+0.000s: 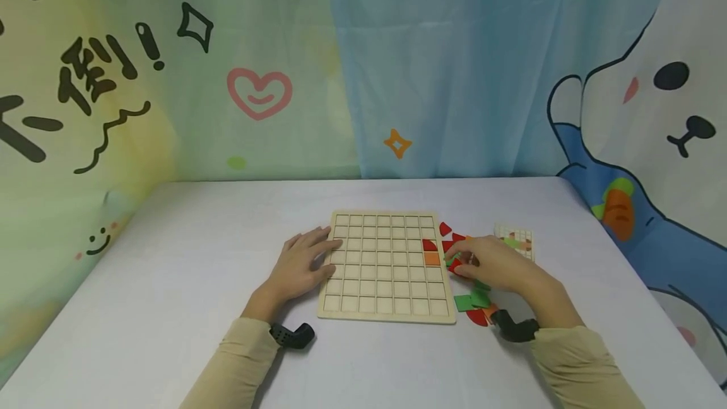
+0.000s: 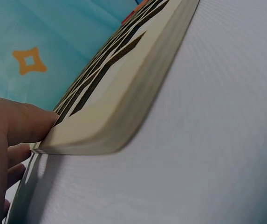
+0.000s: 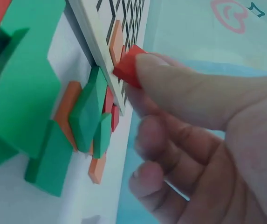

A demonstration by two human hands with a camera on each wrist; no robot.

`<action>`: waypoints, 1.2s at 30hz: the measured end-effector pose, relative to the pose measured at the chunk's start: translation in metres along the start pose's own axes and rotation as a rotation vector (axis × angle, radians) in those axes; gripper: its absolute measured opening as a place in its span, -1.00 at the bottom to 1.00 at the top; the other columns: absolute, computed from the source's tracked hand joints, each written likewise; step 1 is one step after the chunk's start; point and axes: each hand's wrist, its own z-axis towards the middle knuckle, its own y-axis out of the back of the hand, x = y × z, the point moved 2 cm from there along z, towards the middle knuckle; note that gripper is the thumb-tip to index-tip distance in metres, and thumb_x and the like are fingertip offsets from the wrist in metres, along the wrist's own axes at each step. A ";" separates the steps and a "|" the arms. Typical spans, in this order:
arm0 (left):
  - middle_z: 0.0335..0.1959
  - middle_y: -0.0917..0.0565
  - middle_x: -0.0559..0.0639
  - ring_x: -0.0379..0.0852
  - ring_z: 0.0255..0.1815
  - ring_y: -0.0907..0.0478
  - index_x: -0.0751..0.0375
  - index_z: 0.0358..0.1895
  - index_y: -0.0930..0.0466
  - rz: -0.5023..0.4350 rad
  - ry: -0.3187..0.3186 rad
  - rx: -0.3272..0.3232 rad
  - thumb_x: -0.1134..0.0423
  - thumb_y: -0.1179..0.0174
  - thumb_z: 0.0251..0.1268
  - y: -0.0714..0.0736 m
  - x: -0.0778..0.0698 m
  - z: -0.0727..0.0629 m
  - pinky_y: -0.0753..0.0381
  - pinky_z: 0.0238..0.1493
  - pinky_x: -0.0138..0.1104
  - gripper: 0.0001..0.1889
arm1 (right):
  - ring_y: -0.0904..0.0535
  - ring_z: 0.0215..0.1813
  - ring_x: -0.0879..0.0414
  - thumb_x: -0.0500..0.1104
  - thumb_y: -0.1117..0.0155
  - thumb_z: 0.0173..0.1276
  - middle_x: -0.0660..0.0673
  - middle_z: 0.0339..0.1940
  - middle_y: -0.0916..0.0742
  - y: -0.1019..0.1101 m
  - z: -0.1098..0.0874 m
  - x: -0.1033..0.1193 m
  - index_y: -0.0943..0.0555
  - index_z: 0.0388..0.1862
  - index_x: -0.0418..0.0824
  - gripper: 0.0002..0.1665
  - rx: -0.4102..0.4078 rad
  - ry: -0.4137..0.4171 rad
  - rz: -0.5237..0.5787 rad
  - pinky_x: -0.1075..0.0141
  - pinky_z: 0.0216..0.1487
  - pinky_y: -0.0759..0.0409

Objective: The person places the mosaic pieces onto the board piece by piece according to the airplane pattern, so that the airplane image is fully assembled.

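A wooden board [image 1: 383,269] with a grid of square cells lies flat on the table. Near its right edge, an orange square tile [image 1: 431,259] sits in one cell, with a red curved tile [image 1: 429,245] in the cell behind it. My left hand [image 1: 303,264] rests at the board's left edge, its thumb and index finger stretched onto the rim. Thumb and fingertips of my right hand [image 1: 500,264] pinch a small red tile [image 3: 128,69], held beside the board's right edge above loose pieces.
Loose green tiles [image 1: 480,298], a red tile [image 1: 477,317] and several other red and orange pieces lie scattered along the board's right side. Behind the right hand lies a small pattern card [image 1: 525,240]. A printed curtain [image 1: 454,81] hangs beyond the white table [image 1: 170,257].
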 end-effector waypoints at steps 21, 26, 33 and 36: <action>0.44 -0.30 0.00 0.03 0.49 -0.14 -0.10 0.29 -0.44 -0.002 0.015 -0.012 -0.10 -0.06 0.24 -0.006 0.002 0.000 -0.03 0.44 0.10 -0.46 | -0.46 -0.42 0.22 -0.02 -0.47 0.08 0.13 -0.52 -0.65 -0.018 0.010 0.013 -0.69 -0.31 -0.02 -0.79 -0.121 -0.039 -0.012 0.36 -0.42 -0.41; 0.44 -0.30 0.01 0.04 0.49 -0.15 -0.09 0.29 -0.44 -0.005 0.016 -0.013 -0.09 -0.08 0.23 -0.006 0.001 0.000 -0.03 0.44 0.11 -0.47 | -0.44 -0.42 0.20 0.01 -0.47 0.08 0.13 -0.48 -0.66 -0.020 0.011 0.012 -0.70 -0.30 -0.01 -0.78 -0.132 -0.051 -0.033 0.36 -0.43 -0.38; 0.44 -0.31 0.00 0.03 0.48 -0.16 -0.11 0.29 -0.44 0.001 0.016 -0.014 -0.10 -0.07 0.24 -0.005 0.001 0.001 -0.03 0.44 0.09 -0.47 | -0.56 -0.16 0.11 0.04 -0.49 0.04 0.05 -0.20 -0.74 -0.025 0.013 0.008 -0.74 -0.27 0.04 -0.74 -0.151 -0.059 -0.054 0.22 -0.22 -0.55; 0.43 -0.31 0.01 0.04 0.48 -0.16 -0.09 0.28 -0.45 -0.001 0.010 -0.015 -0.09 -0.08 0.23 -0.005 0.001 0.001 -0.04 0.44 0.10 -0.47 | -0.57 -0.08 0.08 0.06 -0.50 0.02 0.04 -0.14 -0.74 -0.027 0.014 0.007 -0.74 -0.26 0.08 -0.73 -0.156 -0.067 -0.085 0.15 -0.14 -0.58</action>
